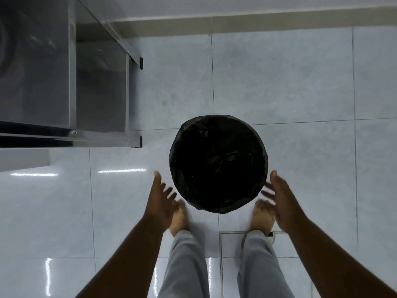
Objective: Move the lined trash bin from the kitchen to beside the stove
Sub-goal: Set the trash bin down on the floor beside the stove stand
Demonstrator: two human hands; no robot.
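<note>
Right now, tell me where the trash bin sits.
In the head view, the trash bin stands mid-floor ahead of the bare feet, between the open left hand and right hand, right of the steel stand.

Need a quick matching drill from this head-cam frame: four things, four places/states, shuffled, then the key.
Things:
1. trash bin
2. left hand
3. right hand
4. steel stand

Places/states:
A. open, off the bin's right side
B. upper left, on black-capped feet
C. on the tiled floor, lined with a black bag
D. open, off the bin's left side

Pairs: 1-C, 2-D, 3-A, 4-B
</note>
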